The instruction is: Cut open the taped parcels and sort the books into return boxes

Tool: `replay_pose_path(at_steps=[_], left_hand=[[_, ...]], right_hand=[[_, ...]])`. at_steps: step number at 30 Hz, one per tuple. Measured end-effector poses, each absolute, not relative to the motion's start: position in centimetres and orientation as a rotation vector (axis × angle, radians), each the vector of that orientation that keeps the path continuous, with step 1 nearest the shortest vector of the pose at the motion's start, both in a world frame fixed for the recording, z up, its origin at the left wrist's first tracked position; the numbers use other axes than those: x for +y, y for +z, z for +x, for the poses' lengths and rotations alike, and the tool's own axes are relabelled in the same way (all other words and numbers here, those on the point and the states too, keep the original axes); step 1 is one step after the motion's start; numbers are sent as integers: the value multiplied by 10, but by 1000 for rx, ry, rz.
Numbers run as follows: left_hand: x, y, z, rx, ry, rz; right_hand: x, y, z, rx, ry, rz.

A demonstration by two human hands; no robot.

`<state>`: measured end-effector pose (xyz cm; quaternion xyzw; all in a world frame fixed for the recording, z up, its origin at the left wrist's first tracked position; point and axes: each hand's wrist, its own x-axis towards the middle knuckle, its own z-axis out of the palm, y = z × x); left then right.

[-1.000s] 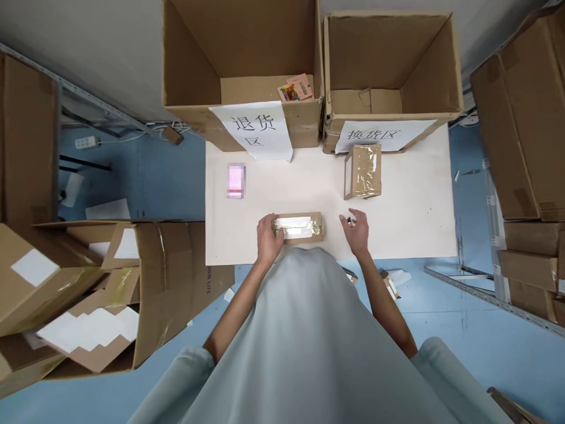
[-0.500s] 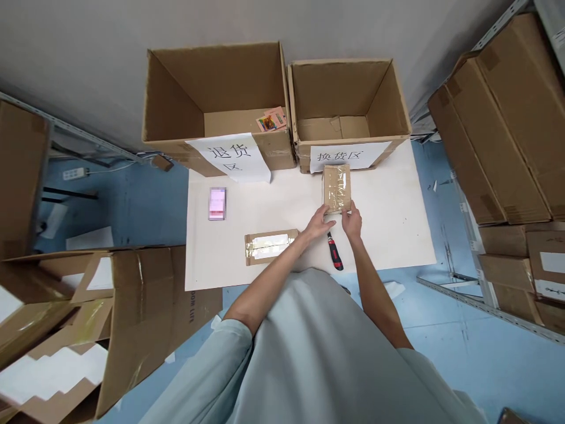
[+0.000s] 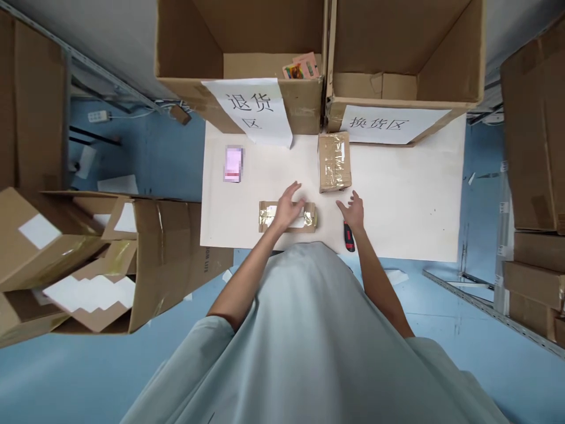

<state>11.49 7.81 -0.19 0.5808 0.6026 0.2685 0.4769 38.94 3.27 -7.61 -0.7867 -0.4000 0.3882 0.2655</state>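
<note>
My left hand (image 3: 289, 211) is open above the flat taped parcel (image 3: 266, 219), which has a white label and lies near the table's front edge. Whether the fingers touch that parcel I cannot tell. My right hand (image 3: 354, 211) is open, fingers apart, just in front of a small taped cardboard box (image 3: 334, 162). The box stands by the two large cartons. Below my right palm lies a red and black utility knife (image 3: 349, 237), its upper end partly hidden by the hand.
Two large open cartons with paper signs, the left carton (image 3: 304, 106) and right carton (image 3: 441, 105), line the back of the white table (image 3: 397, 200). Colourful cards (image 3: 304, 66) lie in the left one. A phone-like pink-screened object (image 3: 233, 164) lies left. A carton of boxes (image 3: 170, 259) stands beside the table.
Both hands have let go of the small taped box. My left hand has moved left over the flat parcel; my right hand has drawn back slightly. The view has tilted down and closer.
</note>
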Motion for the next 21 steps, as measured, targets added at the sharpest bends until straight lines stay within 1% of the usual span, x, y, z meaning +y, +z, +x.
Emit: replay_pose_path(at_steps=[4,8,13,18,21], left_hand=[[43,11,37,1815,701,1345],[9,8,-9,1876,652,1072],[-1,-1,-18,1748,651,1021],[4,-7,-16,1692,674,1057],[4,-9,-18,1673,673,1053]], right_hand=[[-36,-84,389,-1055,1062,-2437],[-76,-83,377,-1127,997,-2546],[-75,-71,361,-1067,1043,-2400],[-61,-46,327,-1025,1154,-2113],[-55,-31,303,-1039,1131,-1987]])
